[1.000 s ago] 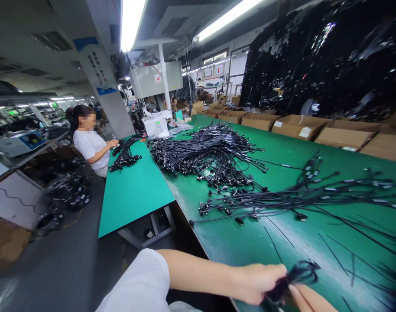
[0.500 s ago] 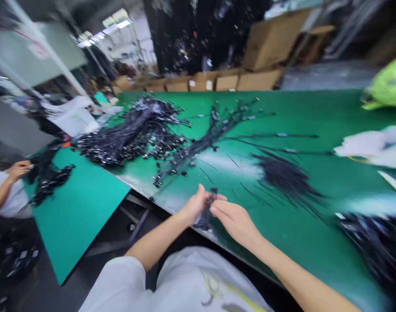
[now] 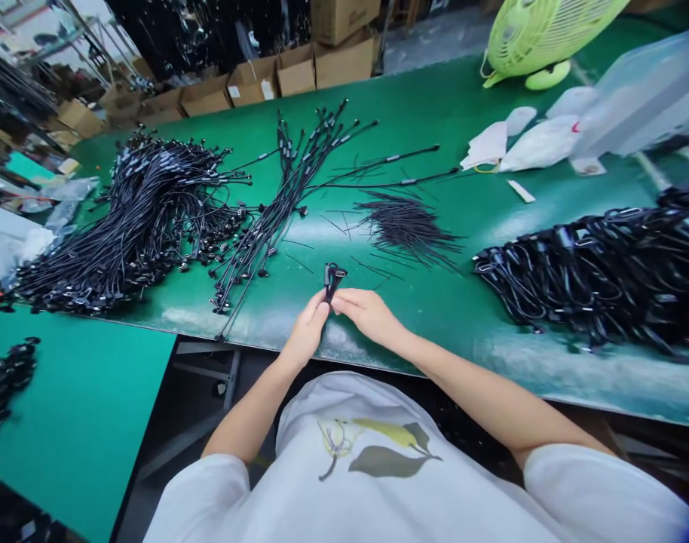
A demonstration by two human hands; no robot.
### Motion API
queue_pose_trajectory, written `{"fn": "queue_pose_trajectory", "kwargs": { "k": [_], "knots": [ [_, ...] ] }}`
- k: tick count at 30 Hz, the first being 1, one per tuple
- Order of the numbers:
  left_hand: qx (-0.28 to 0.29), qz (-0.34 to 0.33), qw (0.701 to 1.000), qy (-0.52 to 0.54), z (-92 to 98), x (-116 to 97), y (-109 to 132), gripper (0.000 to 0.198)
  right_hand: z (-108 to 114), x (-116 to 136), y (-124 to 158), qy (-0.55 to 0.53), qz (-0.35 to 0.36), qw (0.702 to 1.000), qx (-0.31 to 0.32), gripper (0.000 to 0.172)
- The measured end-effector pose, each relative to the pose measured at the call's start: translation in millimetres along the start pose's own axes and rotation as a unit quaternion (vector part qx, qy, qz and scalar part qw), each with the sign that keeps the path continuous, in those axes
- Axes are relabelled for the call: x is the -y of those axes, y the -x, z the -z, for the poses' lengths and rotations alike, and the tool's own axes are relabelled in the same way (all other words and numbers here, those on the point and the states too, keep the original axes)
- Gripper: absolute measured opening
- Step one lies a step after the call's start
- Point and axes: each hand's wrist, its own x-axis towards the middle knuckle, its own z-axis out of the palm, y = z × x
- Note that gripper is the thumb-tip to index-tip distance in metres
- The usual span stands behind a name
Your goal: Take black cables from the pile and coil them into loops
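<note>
A folded black cable (image 3: 333, 277) with connector ends stands up between my hands at the near edge of the green table (image 3: 254, 324). My left hand (image 3: 307, 326) pinches it from the left, and my right hand (image 3: 368, 313) grips it from the right, fingertips nearly meeting. The lower part of the cable is hidden by the fingers. Just beyond lies a heap of thin black ties (image 3: 406, 226), with a few strays around it. To the left, a loose bunch of straight black cables (image 3: 282, 192) spreads across the tabletop.
A big pile of cables (image 3: 146, 204) covers the table's left part. Bundled coiled cables (image 3: 593, 279) lie at right. A green fan (image 3: 548, 38) and white plastic bags (image 3: 542, 143) sit at the back right. Cardboard boxes (image 3: 254, 79) line the far edge. A lower teal table (image 3: 78, 400) adjoins at left.
My view has swung to the right, bringing the fan and coiled bundles further in. My hands still hold the black cable, now upright with its connectors on top. The person at left is out of view.
</note>
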Motion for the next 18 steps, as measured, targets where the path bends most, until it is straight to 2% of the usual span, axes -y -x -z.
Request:
{"fn": "queue_pose_trajectory", "kwargs": {
  "k": [2, 4, 6, 9, 11, 12, 14, 15, 16, 18],
  "knots": [
    [-0.007, -0.018, 1.000, -0.018, -5.4, -1, 2, 0.047, -4, 0, 1, -0.143, -0.057, 0.987, 0.045, 0.038],
    [-0.034, -0.048, 0.998, -0.015, -11.1, -4, 6, 0.047, -7, -2, 3, -0.246, -0.118, 0.955, 0.114, 0.046],
    [-0.042, -0.054, 0.997, 0.024, -15.8, -6, 9, 0.044, -9, -7, 6, -0.266, -0.147, 0.939, 0.159, 0.053],
    [-0.024, 0.007, 0.991, 0.135, -17.9, -9, 6, 0.039, -5, -17, 11, -0.245, -0.166, 0.942, 0.159, 0.059],
    [-0.026, 0.056, 0.978, 0.197, -16.7, -11, 1, 0.038, 4, -21, 14, -0.200, -0.161, 0.958, 0.130, 0.057],
    [-0.032, 0.074, 0.973, 0.215, -16.1, -12, -2, 0.038, 10, -21, 15, -0.162, -0.145, 0.971, 0.097, 0.052],
    [-0.043, 0.095, 0.971, 0.216, -17.0, -10, -6, 0.036, 21, -16, 17, -0.093, -0.089, 0.992, -0.011, 0.035],
    [-0.041, 0.102, 0.974, 0.198, -19.1, -8, -6, 0.035, 25, -13, 19, -0.078, -0.055, 0.993, -0.068, 0.034],
    [-0.030, 0.110, 0.979, 0.169, -22.7, -4, -5, 0.035, 27, -9, 20, -0.078, -0.022, 0.990, -0.115, 0.042],
    [0.017, 0.130, 0.986, 0.100, -33.4, 6, 0, 0.037, 26, -4, 21, -0.087, 0.029, 0.983, -0.159, 0.052]
  ]
}}
